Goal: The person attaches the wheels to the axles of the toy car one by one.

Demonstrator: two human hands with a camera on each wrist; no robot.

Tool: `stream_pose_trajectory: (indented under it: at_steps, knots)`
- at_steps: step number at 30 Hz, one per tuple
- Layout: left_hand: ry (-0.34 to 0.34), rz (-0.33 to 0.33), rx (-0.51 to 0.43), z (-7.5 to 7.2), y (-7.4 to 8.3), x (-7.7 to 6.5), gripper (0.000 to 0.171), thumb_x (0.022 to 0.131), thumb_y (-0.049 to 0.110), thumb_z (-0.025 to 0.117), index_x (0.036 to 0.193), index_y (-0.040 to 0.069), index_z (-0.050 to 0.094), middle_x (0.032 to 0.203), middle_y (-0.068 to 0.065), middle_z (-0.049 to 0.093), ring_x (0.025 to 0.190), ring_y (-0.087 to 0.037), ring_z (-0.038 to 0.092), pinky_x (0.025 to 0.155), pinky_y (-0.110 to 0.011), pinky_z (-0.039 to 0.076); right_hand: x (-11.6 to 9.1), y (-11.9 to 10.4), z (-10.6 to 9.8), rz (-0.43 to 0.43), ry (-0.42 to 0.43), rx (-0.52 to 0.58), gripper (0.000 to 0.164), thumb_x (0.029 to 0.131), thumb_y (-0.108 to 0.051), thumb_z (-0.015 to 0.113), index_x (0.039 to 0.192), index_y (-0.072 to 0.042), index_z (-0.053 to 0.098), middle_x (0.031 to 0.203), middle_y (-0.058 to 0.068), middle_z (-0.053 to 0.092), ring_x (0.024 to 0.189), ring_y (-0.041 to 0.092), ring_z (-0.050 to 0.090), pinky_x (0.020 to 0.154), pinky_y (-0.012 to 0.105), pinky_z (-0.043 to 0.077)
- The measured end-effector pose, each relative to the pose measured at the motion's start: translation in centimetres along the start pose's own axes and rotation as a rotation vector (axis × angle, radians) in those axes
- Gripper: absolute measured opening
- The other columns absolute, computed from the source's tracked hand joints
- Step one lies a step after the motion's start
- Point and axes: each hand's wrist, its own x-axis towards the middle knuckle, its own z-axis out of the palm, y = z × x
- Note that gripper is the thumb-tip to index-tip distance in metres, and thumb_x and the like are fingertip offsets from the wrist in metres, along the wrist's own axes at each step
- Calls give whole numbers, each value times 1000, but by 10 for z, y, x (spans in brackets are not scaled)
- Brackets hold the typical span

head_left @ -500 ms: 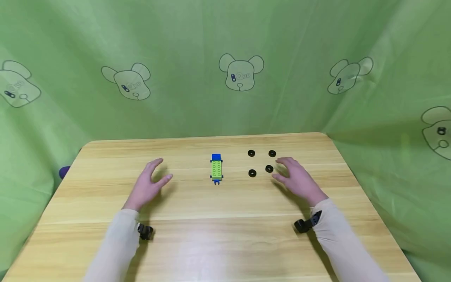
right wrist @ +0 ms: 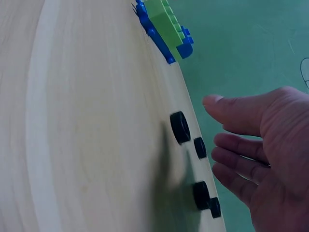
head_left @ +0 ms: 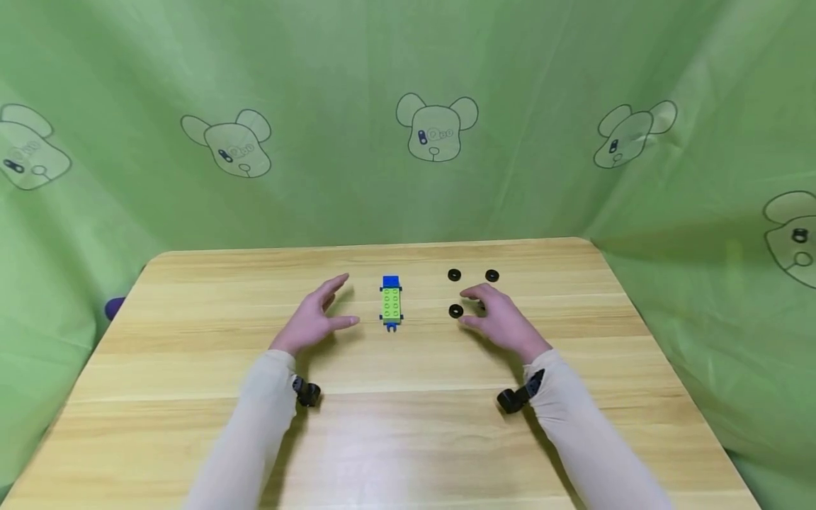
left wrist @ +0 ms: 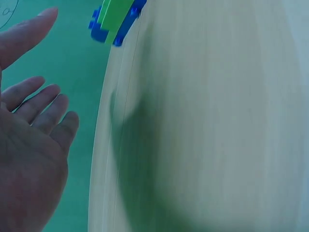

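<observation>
A toy car body of building bricks (head_left: pixel 392 304), lime green on a blue base with a blue block at its far end, lies mid-table. Just left of it my left hand (head_left: pixel 312 322) hovers with fingers spread and holds nothing. My right hand (head_left: pixel 503 322) is over the group of small black tires, also holding nothing. One tire (head_left: pixel 455 311) shows by its thumb, and another is mostly hidden under the hand. Farther back lie a tire (head_left: pixel 454 275) and a second tire (head_left: pixel 492 275). In the right wrist view the palm (right wrist: pixel 285 169) faces inward, apart from the tires.
The wooden table (head_left: pixel 408 425) fills the lower view, its far edge near a green curtain (head_left: pixel 331 198) printed with bear heads. A small camera is strapped to each wrist. Something purple (head_left: pixel 115 307) shows beyond the table's left edge.
Both hands have moved inward: the left one rightward toward the car body, the right one leftward over the tires, now covering most of one. The car body and tires have stayed in place.
</observation>
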Motion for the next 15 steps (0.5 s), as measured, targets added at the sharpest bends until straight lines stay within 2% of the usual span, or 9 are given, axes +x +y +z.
stream_pose_trajectory:
  at_steps: [8, 15]
  knots:
    - [-41, 8, 45, 19, 7, 23, 95, 78, 17, 84, 155, 15, 29, 160, -2, 23, 144, -28, 22, 117, -39, 19, 9, -7, 12, -7, -14, 11, 53, 86, -14, 77, 132, 0, 56, 129, 14, 56, 121, 36, 50, 105, 51, 39]
    - [-92, 22, 116, 31, 7, 40, 105, 74, 17, 87, 156, 10, 21, 161, -7, 20, 145, -32, 19, 117, -45, 17, 15, -11, 19, -17, -21, -73, 49, 85, -11, 76, 129, 4, 58, 126, 18, 56, 120, 37, 50, 107, 50, 36]
